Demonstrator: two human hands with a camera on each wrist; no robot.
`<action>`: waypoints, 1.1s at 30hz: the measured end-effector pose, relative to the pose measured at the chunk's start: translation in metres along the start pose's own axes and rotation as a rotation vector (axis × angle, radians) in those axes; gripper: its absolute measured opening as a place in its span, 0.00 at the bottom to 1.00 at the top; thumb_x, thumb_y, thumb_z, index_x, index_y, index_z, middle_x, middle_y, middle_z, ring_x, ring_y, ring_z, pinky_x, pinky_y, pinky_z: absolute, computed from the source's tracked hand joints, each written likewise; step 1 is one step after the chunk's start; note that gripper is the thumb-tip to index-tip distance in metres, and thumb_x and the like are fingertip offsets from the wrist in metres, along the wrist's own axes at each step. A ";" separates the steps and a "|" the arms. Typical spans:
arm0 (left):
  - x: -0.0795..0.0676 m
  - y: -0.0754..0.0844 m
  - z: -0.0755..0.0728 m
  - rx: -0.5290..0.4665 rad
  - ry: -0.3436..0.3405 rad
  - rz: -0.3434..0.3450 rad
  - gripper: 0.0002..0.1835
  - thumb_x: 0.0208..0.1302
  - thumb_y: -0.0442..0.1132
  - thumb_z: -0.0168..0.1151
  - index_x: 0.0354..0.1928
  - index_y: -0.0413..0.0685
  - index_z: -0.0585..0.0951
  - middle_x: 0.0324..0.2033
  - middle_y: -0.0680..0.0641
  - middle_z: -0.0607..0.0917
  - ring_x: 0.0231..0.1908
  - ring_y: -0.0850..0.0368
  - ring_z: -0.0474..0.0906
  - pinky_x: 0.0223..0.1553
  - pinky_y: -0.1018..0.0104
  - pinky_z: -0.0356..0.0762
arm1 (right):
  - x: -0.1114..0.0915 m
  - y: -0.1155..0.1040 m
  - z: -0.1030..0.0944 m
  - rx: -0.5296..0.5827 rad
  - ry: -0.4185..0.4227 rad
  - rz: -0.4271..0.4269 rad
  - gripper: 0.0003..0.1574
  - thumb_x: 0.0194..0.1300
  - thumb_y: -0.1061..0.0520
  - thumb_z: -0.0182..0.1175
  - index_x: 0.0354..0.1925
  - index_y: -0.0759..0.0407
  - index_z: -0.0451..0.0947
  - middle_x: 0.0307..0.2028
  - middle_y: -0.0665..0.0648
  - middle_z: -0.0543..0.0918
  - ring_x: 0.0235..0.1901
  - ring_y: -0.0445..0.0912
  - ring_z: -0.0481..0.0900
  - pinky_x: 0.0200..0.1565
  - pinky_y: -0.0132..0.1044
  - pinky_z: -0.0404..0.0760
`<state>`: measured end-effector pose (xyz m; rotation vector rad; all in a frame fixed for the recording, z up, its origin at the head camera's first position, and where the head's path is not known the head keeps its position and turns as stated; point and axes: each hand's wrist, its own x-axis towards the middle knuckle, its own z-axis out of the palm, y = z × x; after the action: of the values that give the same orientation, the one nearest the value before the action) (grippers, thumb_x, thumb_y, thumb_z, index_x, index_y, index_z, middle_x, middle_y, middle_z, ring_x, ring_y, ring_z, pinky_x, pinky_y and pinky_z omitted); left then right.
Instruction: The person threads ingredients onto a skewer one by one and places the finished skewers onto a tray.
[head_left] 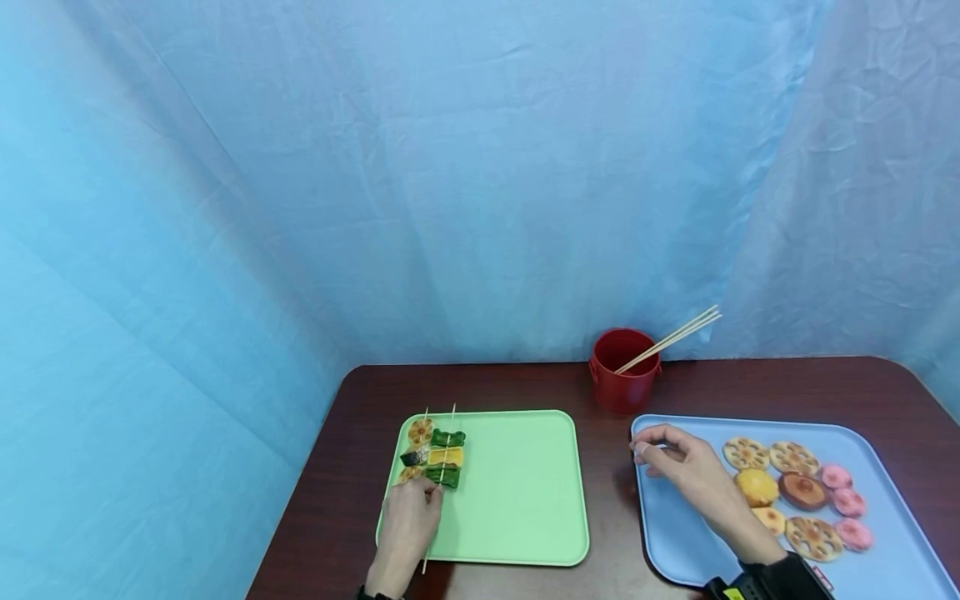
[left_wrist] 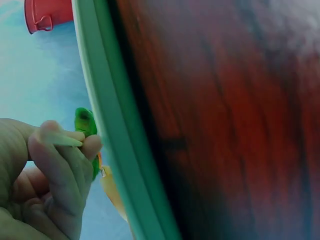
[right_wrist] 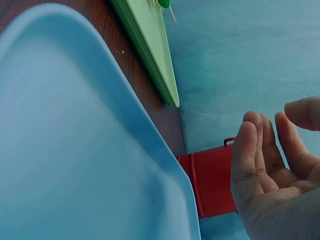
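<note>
My left hand (head_left: 408, 518) pinches the lower part of a thin wooden skewer (head_left: 426, 560) between thumb and fingers, over the left side of a green tray (head_left: 517, 500). Green pieces (head_left: 447, 437) and a yellow piece (head_left: 446, 456) are threaded on it. Close beside it lies a second skewer carrying lotus root slices (head_left: 420, 431) and a dark piece, partly hidden. In the left wrist view, the stick's end (left_wrist: 70, 140) pokes out from the fingers. My right hand (head_left: 686, 467) hovers above the left edge of a blue tray (head_left: 675, 533), fingers loosely bent around nothing.
Behind the trays stands a red bucket (head_left: 626, 387) with several bare sticks (head_left: 678, 335) leaning out to the right. Lotus slices (head_left: 813, 539), pink rounds (head_left: 849, 502), a brown mushroom-like piece (head_left: 804, 491) and a yellow piece (head_left: 756, 487) lie on the blue tray. A blue curtain backs the table.
</note>
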<state>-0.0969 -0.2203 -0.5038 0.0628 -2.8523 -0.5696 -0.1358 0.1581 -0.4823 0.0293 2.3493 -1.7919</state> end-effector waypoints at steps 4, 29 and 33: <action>0.000 -0.001 0.000 0.025 -0.020 -0.009 0.11 0.55 0.35 0.67 0.17 0.49 0.80 0.12 0.56 0.75 0.14 0.62 0.70 0.18 0.64 0.70 | -0.001 0.000 0.001 0.009 -0.021 -0.002 0.34 0.64 0.39 0.58 0.54 0.67 0.74 0.49 0.65 0.80 0.44 0.54 0.80 0.43 0.42 0.81; -0.001 0.025 -0.027 0.026 0.027 -0.056 0.07 0.58 0.50 0.66 0.28 0.57 0.86 0.21 0.61 0.78 0.20 0.63 0.73 0.19 0.61 0.72 | -0.006 0.001 -0.011 -0.038 -0.039 -0.024 0.33 0.66 0.40 0.57 0.53 0.67 0.75 0.46 0.64 0.82 0.41 0.52 0.81 0.42 0.41 0.81; 0.005 0.045 -0.026 -0.065 0.100 0.051 0.07 0.58 0.47 0.66 0.32 0.56 0.88 0.26 0.59 0.80 0.24 0.65 0.75 0.26 0.62 0.73 | -0.007 -0.002 -0.022 -0.071 -0.045 -0.052 0.35 0.66 0.39 0.56 0.54 0.68 0.74 0.46 0.63 0.82 0.43 0.52 0.82 0.43 0.41 0.81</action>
<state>-0.0952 -0.1887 -0.4616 0.0069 -2.7284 -0.6302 -0.1322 0.1795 -0.4735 -0.0820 2.4011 -1.7125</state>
